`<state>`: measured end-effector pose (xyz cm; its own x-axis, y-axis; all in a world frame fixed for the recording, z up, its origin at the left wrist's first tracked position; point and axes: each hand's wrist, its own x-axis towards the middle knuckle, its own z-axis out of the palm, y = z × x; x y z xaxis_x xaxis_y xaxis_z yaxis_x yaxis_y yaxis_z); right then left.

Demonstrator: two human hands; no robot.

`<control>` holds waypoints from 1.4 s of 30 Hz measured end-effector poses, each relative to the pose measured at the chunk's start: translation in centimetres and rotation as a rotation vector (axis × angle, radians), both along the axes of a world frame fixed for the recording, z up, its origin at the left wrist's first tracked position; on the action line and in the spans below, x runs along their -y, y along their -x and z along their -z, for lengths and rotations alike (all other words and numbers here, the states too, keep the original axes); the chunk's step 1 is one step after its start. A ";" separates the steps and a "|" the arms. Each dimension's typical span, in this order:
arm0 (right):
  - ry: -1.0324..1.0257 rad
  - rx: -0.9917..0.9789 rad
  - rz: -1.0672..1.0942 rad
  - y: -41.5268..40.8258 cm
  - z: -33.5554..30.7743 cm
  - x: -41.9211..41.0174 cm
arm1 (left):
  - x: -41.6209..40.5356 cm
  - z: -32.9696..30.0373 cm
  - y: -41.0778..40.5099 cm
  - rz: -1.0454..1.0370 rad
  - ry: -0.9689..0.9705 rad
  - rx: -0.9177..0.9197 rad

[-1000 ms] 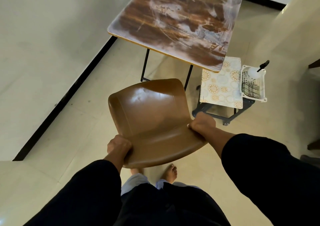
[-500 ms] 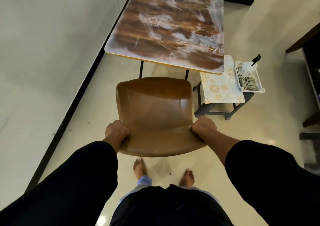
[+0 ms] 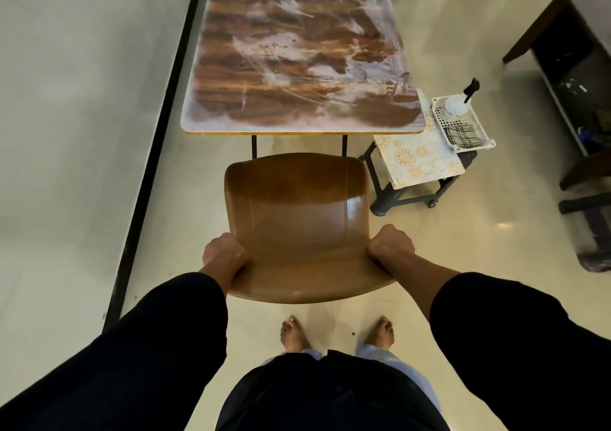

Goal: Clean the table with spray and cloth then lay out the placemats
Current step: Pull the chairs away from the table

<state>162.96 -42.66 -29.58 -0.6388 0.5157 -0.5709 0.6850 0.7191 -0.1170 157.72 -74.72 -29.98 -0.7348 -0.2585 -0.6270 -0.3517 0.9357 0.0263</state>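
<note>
— What is gripped?
— A brown chair (image 3: 296,212), blocking the smeared bench (image 3: 297,50), is clasped by left hand (image 3: 224,255) and right hand (image 3: 391,243).
— And the supplies?
— Placemats (image 3: 418,159), spray bottle (image 3: 458,103) and cloth (image 3: 463,134) are kept on a stool (image 3: 396,195) beside it.

No text, label, brand, number or sign is showing legibly anywhere in view. The placemats (image 3: 419,158) on the stool to the right are carrying only round floral patterns, the spray bottle (image 3: 457,103) in the white basket (image 3: 480,125) is showing no readable label, and the streaked tabletop (image 3: 297,53) is bearing only smears.
</note>
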 end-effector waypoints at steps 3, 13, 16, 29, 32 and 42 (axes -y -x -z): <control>-0.013 0.008 0.006 0.5 0.4 0.4 | 0.2 0.4 1.1 0.040 0.003 0.008; -0.043 0.043 -0.017 2.2 0.3 1.4 | 0.9 2.1 3.0 0.056 0.018 0.029; -0.049 0.082 -0.073 2.3 0.2 1.7 | 1.2 2.4 3.2 0.048 0.012 0.064; 0.114 0.194 -0.495 0.9 -0.3 2.5 | 0.5 0.3 3.0 0.202 -0.118 0.183; 0.211 0.193 -0.627 -0.1 -2.0 2.9 | 0.1 -1.0 2.3 0.294 -0.112 0.108; 0.008 0.241 -0.927 -3.7 -3.6 3.1 | -1.9 -4.4 -4.6 0.825 -0.276 0.107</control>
<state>166.66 -45.73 -25.95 -0.6559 -0.1412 -0.7415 -0.1503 0.9871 -0.0550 162.32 -72.83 -25.61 -0.5537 0.5008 -0.6652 0.4211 0.8576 0.2952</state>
